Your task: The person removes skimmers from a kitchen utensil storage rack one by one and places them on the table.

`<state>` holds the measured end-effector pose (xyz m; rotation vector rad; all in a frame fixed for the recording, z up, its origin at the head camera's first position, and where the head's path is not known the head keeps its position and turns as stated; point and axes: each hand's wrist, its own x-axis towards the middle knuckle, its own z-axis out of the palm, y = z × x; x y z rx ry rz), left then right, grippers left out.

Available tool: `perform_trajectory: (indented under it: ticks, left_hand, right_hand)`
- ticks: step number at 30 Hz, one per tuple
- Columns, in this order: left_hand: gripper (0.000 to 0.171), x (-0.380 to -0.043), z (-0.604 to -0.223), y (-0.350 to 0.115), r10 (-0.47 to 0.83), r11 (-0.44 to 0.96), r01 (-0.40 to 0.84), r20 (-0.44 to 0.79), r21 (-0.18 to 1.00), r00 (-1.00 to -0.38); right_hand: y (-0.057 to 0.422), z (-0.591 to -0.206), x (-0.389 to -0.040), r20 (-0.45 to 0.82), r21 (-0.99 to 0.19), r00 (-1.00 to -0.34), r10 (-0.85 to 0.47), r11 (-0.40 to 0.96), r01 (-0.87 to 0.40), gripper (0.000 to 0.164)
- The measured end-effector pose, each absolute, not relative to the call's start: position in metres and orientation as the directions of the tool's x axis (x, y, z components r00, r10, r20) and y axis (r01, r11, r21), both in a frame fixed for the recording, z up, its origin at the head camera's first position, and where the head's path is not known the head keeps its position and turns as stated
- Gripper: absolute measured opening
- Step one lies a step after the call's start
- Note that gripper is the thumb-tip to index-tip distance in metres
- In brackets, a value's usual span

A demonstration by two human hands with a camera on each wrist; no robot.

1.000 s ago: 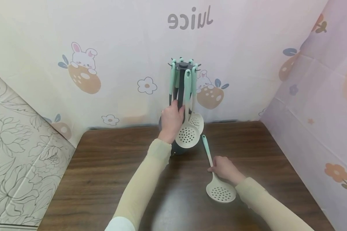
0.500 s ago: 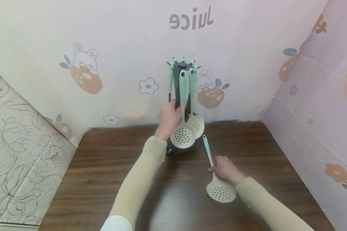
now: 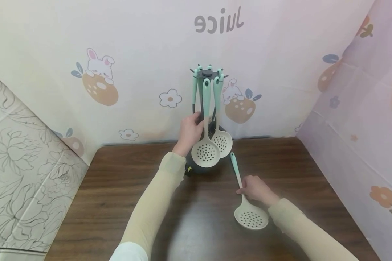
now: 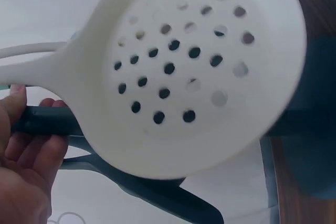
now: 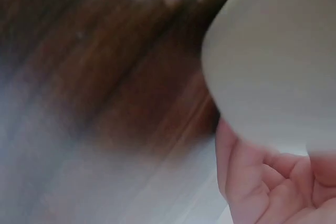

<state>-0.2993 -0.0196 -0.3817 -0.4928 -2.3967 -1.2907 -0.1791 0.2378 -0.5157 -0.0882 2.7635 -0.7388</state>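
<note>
A dark utensil rack (image 3: 207,73) stands at the back of the table, hung with several mint-handled utensils. In front hangs a white slotted ladle (image 3: 205,153), and a second perforated white scoop (image 3: 223,142) is to its right. My left hand (image 3: 190,132) grips the rack's dark upright pole (image 4: 47,120), its fingers curled round it behind the ladle's neck. Lower right, my right hand (image 3: 257,190) pinches the handle of a white skimmer (image 3: 251,219) with a mint grip end. The skimmer's bowl points toward me, and in the right wrist view it hides part of the fingers.
The brown wooden table (image 3: 117,203) meets a printed cloth wall (image 3: 143,54) at the back, with more printed cloth on both sides. Dark utensils (image 4: 173,198) hang behind the slotted ladle. A small yellow tag (image 3: 189,169) sits by the rack's base.
The rack has turned, so the front slotted ladle has shifted left and the second scoop shows more fully. My left hand has moved slightly left. The right hand still holds the skimmer.
</note>
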Motion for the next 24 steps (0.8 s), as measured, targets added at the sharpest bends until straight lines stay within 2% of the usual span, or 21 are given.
perform_trajectory:
  ticks: [6, 11, 16, 24]
  left_hand:
    - [0.022, -0.302, -0.388, -0.021, 0.120, 0.487, 0.470, 0.477, 0.736, -0.871]
    - [0.023, -0.303, -0.388, -0.020, 0.103, 0.472, 0.466, 0.478, 0.749, -0.872]
    - [0.023, -0.303, -0.388, -0.018, 0.109, 0.461, 0.469, 0.477, 0.753, -0.872]
    - [0.024, -0.300, -0.387, -0.018, 0.083, 0.465, 0.419, 0.433, 0.780, -0.897]
  right_hand:
    - [0.231, -0.480, -0.189, -0.215, -0.463, -0.959, -0.182, 0.884, -0.064, 0.030]
    - [0.214, -0.428, -0.199, -0.117, -0.575, -0.955, -0.272, 0.803, -0.158, 0.026]
    - [0.198, -0.388, -0.202, -0.023, -0.729, -0.940, -0.340, 0.649, -0.218, 0.032]
    - [0.176, -0.364, -0.211, 0.160, -0.855, -0.955, -0.249, 0.449, -0.261, 0.046]
